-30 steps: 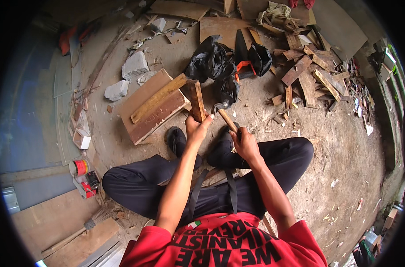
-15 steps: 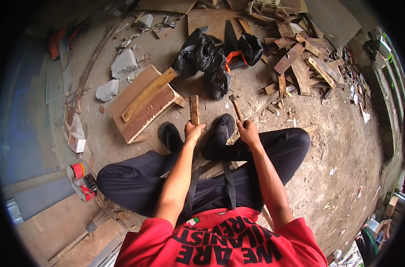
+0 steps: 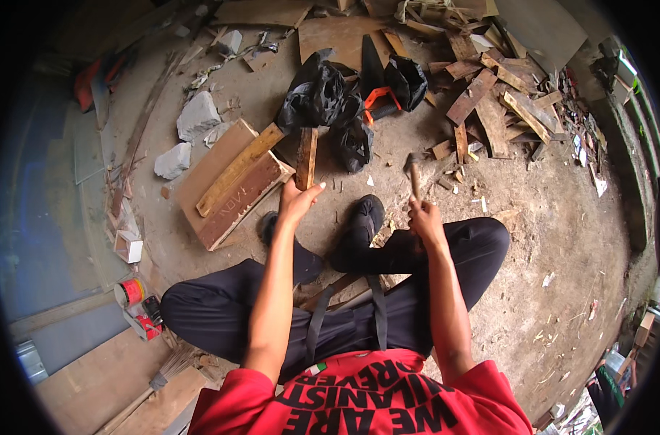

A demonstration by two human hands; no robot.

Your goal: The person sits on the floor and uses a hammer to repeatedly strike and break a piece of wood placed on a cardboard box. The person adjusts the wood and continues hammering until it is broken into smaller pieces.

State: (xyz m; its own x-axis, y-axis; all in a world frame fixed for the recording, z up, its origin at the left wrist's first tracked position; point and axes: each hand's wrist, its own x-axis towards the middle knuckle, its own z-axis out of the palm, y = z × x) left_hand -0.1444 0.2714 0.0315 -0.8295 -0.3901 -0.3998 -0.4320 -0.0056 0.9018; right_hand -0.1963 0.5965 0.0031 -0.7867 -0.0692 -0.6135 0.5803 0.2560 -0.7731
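Observation:
Between the fingers and thumb of my left hand is a short wooden block, held upward by its lower end. Just left of it lies a wooden box-like piece with a loose yellowish slat on top. My right hand is closed round the handle of a hammer, its head pointing away from me above the floor. Black plastic bags lie beyond the block, beside a handsaw with an orange handle.
A pile of scrap boards covers the far right. White rubble chunks lie at the far left. Near my left knee stand red-labelled cans and a twig broom. Part of another person shows at the lower right edge.
My left hand has moved the wooden block forward and slightly left. My right hand has shifted right with the hammer, whose head is now farther from the block.

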